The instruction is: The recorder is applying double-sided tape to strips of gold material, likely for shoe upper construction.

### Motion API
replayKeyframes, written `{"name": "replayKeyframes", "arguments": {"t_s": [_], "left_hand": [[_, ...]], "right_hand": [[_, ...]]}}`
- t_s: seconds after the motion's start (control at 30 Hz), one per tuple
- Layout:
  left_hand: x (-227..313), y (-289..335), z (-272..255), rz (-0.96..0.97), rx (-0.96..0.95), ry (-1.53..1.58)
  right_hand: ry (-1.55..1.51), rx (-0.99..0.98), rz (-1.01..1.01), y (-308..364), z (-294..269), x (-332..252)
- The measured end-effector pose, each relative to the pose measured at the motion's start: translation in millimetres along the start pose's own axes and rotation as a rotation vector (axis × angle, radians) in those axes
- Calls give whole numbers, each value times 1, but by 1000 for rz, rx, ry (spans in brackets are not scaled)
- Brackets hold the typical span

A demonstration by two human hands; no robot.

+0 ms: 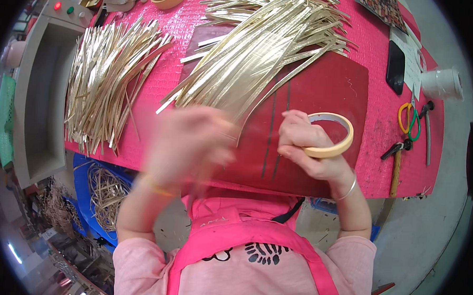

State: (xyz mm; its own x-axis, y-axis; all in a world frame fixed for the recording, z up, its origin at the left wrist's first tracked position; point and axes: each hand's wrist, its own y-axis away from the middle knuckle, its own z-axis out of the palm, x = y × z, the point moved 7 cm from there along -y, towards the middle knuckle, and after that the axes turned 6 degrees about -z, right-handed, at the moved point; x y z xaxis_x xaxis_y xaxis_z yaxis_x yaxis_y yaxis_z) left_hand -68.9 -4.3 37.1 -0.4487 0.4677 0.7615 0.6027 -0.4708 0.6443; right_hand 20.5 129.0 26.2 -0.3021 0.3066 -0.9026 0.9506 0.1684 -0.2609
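As a cream tape roll point(331, 151) is held above the red mat point(329, 88) in the grip of the right hand point(302, 137), the left hand point(187, 137) blurred, its grip impossible to tell, gold strips point(262, 48) heaped across the mat's far side, a second bundle point(110, 81) laid left of it

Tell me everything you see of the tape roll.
The tape roll is a pale yellow ring with a lighter, greyish-white inner core around a wide hole; it looks like paper tape. It is tilted, its left side against the curled right hand, which grips it above the dark red mat. Whether fingers pass through the hole, or a loose end hangs free, I cannot tell.
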Motion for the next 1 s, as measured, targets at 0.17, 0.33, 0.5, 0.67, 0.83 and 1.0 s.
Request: {"name": "replayKeyframes", "arguments": {"t_s": [0.17,0.33,0.5,0.67,0.83,1.0], "left_hand": [[40,-23,-180,149,278,-216],[85,-73,-64,614,201,-358],[98,-141,99,745,450,-930],[92,-151,103,726,377,-878],[67,-104,113,688,-197,-209],[43,-77,129,390,-504,134]], "right_hand": [[138,552,339,22,-89,57],[871,702,509,-7,-170,122],[379,745,368,2,-167,143],[-296,909,191,30,-143,104],[-365,1042,51,22,-140,58],[-256,1107,-83,14,-139,31]]}}
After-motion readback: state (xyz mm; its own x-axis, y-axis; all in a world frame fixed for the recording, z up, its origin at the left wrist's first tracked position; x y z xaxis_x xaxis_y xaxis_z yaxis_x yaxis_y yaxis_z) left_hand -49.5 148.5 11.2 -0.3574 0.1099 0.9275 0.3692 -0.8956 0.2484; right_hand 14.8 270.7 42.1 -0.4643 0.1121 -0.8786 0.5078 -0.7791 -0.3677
